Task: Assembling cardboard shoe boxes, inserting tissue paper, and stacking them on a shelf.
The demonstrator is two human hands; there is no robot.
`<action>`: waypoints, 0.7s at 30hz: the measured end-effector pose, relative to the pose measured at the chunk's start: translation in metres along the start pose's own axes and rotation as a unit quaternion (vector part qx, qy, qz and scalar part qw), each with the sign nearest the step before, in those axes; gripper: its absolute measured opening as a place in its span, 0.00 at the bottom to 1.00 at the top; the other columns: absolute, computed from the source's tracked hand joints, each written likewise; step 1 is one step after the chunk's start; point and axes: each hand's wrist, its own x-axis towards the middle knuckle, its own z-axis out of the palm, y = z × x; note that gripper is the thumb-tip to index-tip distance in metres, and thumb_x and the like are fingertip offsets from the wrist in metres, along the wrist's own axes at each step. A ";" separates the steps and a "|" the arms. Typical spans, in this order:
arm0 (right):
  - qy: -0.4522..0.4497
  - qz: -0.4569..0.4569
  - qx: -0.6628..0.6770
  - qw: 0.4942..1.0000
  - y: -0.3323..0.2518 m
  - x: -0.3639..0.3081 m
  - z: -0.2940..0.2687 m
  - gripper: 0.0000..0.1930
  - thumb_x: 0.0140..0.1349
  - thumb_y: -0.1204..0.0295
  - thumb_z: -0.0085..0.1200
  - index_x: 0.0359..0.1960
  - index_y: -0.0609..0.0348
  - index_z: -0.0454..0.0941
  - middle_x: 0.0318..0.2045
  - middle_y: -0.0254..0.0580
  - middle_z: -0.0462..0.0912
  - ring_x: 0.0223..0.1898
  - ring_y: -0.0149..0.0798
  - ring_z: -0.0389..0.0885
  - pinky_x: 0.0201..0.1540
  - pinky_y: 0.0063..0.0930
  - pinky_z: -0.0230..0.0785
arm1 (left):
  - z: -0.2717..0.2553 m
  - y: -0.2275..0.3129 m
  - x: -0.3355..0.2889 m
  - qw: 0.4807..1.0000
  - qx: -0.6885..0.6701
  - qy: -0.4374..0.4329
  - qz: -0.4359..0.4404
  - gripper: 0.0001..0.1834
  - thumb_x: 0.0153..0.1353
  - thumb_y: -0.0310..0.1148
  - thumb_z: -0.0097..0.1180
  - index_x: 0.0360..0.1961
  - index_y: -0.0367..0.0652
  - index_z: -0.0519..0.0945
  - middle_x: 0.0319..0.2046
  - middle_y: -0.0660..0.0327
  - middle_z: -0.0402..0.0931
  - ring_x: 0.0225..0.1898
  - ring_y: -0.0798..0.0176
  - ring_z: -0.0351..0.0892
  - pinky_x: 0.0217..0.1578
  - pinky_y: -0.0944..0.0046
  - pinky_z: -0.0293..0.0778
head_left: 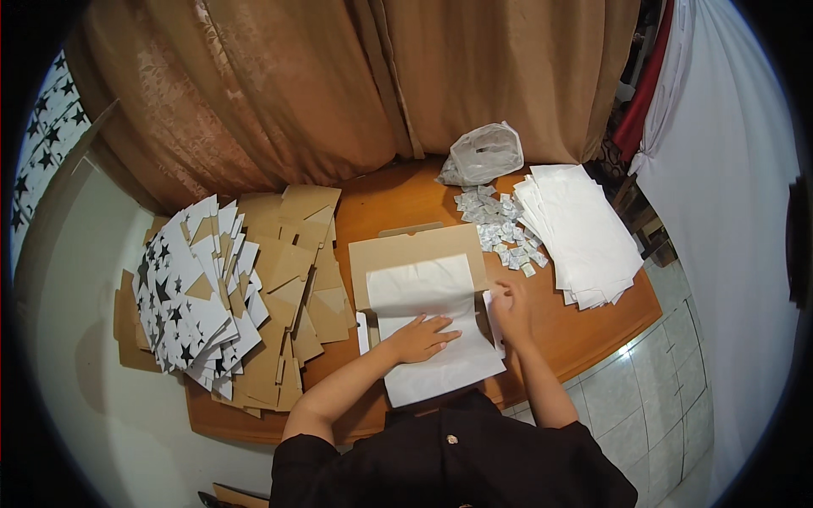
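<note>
My left hand (421, 339) lies flat, palm down and fingers spread, on a sheet of white tissue paper (432, 330) that is spread over an unfolded brown cardboard box blank (406, 250) in the middle of the wooden counter (584, 326). The hand grips nothing; it only presses the sheet down. My right hand (511, 311) is at the right edge of the same sheet, fingers curled at the paper's border near a white flap of the blank; I cannot tell whether the fingers actually pinch the edge or merely rest on it. The near end of the tissue sheet overhangs the counter's front edge toward my body. To my left sits a fanned heap of flat box blanks (199, 296), some showing a white face printed with black stars, others plain brown cardboard (296, 279). To my right, well apart from the hands, is a stack of white tissue sheets (584, 237). Between that stack and the blank lies a scatter of small white sachets (504, 229), and just behind them a crumpled clear plastic bag (484, 154). A brown curtain (339, 85) hangs behind the counter.
</note>
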 end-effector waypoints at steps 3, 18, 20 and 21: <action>-0.020 0.071 -0.062 0.995 0.056 0.034 -0.009 0.17 0.52 0.71 0.54 0.45 0.59 0.75 0.40 0.47 0.78 0.41 0.49 0.75 0.45 0.35 0.68 | 0.013 -0.013 0.009 0.997 0.022 -0.077 0.020 0.25 0.65 0.43 0.40 0.64 0.58 0.61 0.63 0.51 0.55 0.66 0.52 0.52 0.60 0.45 0.54; -0.008 0.003 -0.421 0.907 0.106 0.054 0.009 0.08 0.57 0.68 0.52 0.36 0.54 0.78 0.36 0.41 0.78 0.42 0.44 0.75 0.45 0.45 0.61 | -0.003 -0.029 -0.017 0.980 -0.008 -0.187 -0.067 0.23 0.62 0.32 0.44 0.60 0.51 0.66 0.63 0.52 0.58 0.63 0.52 0.58 0.56 0.52 0.66; 0.013 -0.050 -0.457 0.888 0.109 0.054 0.008 0.05 0.57 0.69 0.51 0.31 0.53 0.78 0.31 0.39 0.79 0.38 0.43 0.75 0.43 0.42 0.59 | 0.019 -0.028 -0.029 0.979 0.021 -0.188 -0.078 0.24 0.64 0.35 0.41 0.62 0.52 0.62 0.65 0.52 0.53 0.65 0.51 0.54 0.56 0.48 0.64; 0.010 -0.053 -0.457 0.888 0.109 0.054 0.008 0.05 0.57 0.69 0.51 0.31 0.53 0.78 0.31 0.39 0.79 0.38 0.43 0.75 0.43 0.42 0.59 | 0.023 -0.026 -0.032 0.977 0.054 -0.191 -0.084 0.26 0.66 0.38 0.39 0.65 0.54 0.57 0.67 0.52 0.48 0.67 0.49 0.49 0.57 0.44 0.61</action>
